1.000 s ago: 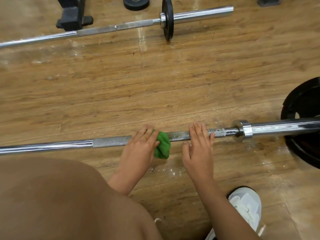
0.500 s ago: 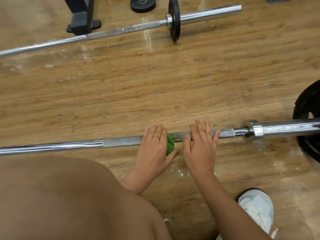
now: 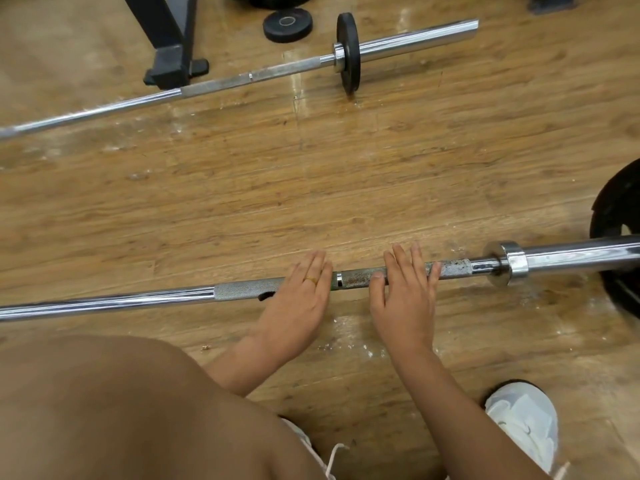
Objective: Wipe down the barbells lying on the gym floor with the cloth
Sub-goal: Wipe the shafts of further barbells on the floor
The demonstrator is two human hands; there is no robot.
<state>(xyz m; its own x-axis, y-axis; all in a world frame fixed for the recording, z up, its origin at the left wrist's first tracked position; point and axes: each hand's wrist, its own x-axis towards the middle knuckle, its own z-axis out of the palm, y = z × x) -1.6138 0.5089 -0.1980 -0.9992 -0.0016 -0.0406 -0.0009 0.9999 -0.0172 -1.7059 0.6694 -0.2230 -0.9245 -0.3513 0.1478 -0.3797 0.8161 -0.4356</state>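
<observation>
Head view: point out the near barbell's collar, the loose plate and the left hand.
near barbell's collar (image 3: 515, 262): head view, on the chrome flange.
loose plate (image 3: 287, 24): head view, top face at the hub.
left hand (image 3: 301, 299): head view, back of the hand below the knuckles.

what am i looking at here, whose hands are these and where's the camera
There is no machine: this is one picture from a camera worn on a person's head, looking down. The left hand and right hand lie with straight fingers across the near barbell on the wooden gym floor. A second barbell with a small black plate lies farther off, a loose plate beside it. No cloth shows; it may be under the left hand. The white shoe is the person's own.
</observation>
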